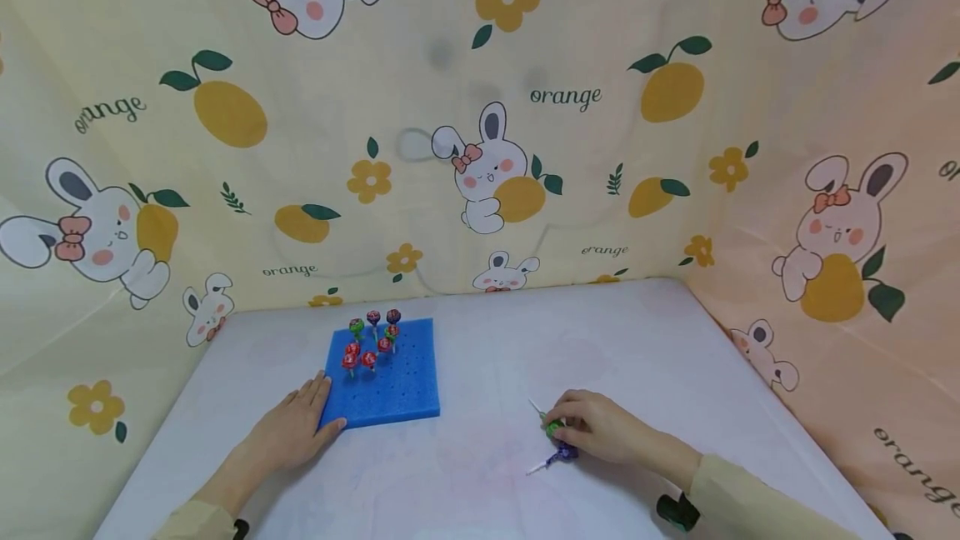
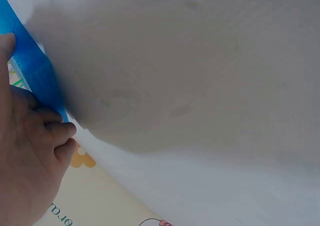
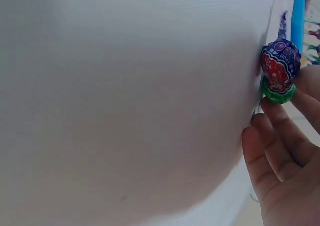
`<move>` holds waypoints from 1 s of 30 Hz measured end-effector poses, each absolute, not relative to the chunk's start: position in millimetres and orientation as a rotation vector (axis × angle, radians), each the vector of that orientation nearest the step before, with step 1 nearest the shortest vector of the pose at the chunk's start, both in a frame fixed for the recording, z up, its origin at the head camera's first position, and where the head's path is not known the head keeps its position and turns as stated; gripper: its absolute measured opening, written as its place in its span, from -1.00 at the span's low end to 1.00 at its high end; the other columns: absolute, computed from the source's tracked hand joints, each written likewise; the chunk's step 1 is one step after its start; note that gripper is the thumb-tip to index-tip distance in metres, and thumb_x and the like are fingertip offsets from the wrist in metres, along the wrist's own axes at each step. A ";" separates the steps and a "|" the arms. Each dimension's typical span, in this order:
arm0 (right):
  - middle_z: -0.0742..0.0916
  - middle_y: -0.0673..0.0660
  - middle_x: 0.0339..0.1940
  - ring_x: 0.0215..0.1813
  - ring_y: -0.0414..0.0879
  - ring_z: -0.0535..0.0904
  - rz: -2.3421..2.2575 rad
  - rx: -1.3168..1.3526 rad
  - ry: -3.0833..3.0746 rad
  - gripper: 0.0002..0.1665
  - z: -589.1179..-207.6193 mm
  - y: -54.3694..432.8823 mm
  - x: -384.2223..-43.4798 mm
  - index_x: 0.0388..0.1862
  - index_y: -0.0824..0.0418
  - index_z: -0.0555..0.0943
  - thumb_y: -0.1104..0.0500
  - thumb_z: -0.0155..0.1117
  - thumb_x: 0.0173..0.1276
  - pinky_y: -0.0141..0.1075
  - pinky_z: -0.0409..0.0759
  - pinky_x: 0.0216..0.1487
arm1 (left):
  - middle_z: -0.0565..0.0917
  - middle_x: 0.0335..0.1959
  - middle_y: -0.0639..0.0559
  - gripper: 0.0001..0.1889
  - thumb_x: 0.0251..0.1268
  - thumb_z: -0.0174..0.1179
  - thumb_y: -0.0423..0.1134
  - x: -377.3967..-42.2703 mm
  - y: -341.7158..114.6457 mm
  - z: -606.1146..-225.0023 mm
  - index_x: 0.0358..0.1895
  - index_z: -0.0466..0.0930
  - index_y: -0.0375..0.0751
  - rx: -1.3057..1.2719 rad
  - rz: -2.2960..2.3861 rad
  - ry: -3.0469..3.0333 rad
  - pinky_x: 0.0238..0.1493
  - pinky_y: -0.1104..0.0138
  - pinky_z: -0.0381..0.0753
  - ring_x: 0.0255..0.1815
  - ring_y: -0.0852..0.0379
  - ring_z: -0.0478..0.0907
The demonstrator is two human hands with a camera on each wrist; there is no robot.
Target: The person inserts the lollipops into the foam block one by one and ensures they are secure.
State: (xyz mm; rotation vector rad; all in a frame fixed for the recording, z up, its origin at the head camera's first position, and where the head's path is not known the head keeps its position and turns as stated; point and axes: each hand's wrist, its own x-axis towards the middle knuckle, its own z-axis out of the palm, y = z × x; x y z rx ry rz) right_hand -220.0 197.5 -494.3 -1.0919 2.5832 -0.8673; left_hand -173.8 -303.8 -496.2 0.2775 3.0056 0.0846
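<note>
My left hand point(image 1: 296, 427) rests against the near left corner of a blue foam block point(image 1: 397, 394), fingers along its left edge and thumb at the front. Several wrapped lollipops point(image 1: 368, 360) stand upright in the block's holes. Out on the right of the table, my right hand point(image 1: 600, 427) pinches a green lollipop point(image 1: 554, 427) whose white stick points up and left. A purple lollipop point(image 1: 564, 452) lies just below it, its stick pointing left. In the right wrist view the purple lollipop point(image 3: 281, 61) partly covers the green one point(image 3: 279, 95).
The white tabletop point(image 1: 480, 473) spreads between and around the hands. A patterned cloth point(image 1: 570, 190) with rabbits and oranges hangs behind and at both sides. A dark band point(image 1: 677, 512) is by the right sleeve.
</note>
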 end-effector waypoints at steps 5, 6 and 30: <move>0.71 -0.11 -0.06 -0.22 -0.37 0.53 -0.908 -1.063 2.563 -0.77 -492.3 195.0 -220.9 0.07 0.05 0.77 0.14 0.39 0.48 -0.42 0.60 -0.22 | 0.20 0.55 -0.56 -0.08 0.55 0.11 0.20 -173.4 -302.8 -494.5 0.52 0.16 -0.62 0.274 0.092 3.007 0.49 -0.28 0.27 0.56 -0.47 0.19; 0.71 -0.11 -0.07 -0.22 -0.37 0.54 -0.917 -1.057 2.558 -0.77 -491.8 194.7 -221.2 0.07 0.05 0.77 0.15 0.39 0.48 -0.42 0.61 -0.21 | 0.20 0.55 -0.56 -0.08 0.54 0.12 0.20 -173.4 -302.6 -494.1 0.52 0.16 -0.62 0.275 0.094 3.010 0.49 -0.28 0.28 0.56 -0.47 0.20; 0.68 -0.04 0.07 -0.02 -0.23 0.63 -1.059 -1.052 2.608 -0.68 -484.9 181.2 -230.3 0.16 0.17 0.74 0.34 0.28 0.50 -0.37 0.69 -0.07 | 0.18 0.56 -0.56 -0.08 0.55 0.09 0.21 -173.9 -303.1 -496.2 0.52 0.15 -0.63 0.272 0.105 3.001 0.50 -0.28 0.26 0.57 -0.47 0.18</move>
